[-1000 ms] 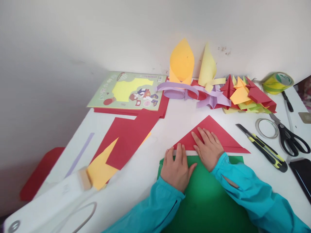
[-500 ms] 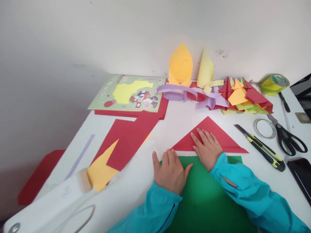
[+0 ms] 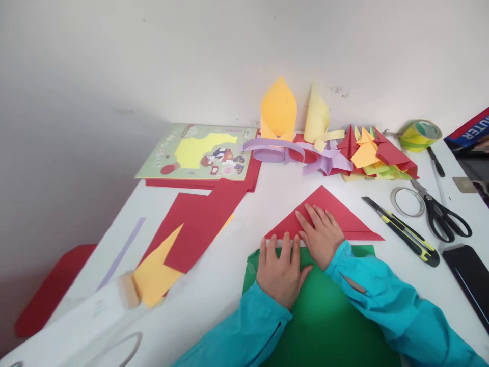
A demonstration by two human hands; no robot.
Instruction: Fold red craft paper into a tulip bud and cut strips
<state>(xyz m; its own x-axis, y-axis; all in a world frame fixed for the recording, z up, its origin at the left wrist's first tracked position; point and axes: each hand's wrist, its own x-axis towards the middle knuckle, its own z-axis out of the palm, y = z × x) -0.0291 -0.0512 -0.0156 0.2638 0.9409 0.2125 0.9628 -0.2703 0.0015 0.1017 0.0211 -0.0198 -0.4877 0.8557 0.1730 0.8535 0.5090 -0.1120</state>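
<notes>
A red sheet of paper folded into a triangle (image 3: 324,206) lies flat on the white table, its point toward the wall and its long folded edge toward me. My right hand (image 3: 321,237) rests on the middle of it with fingers stretched out. My left hand (image 3: 280,270) lies over the green sheet (image 3: 328,316), fingers spread, the fingertips reaching the triangle's near edge at its left half. A narrow strip along that near edge shows to the right of my right hand. Beneath my forearms, the green sheet covers the table's front.
On the right lie a utility knife (image 3: 401,232), a tape roll (image 3: 407,202), scissors (image 3: 443,214) and a black phone (image 3: 468,278). Folded paper pieces (image 3: 367,153) and green-yellow tape (image 3: 420,135) line the wall. Left are a paper pad (image 3: 160,153), red paper (image 3: 194,219) and orange paper (image 3: 156,275).
My left hand has shifted right along the triangle's near edge, closer to my right hand, with its fingers now more spread. The camera view has moved slightly.
</notes>
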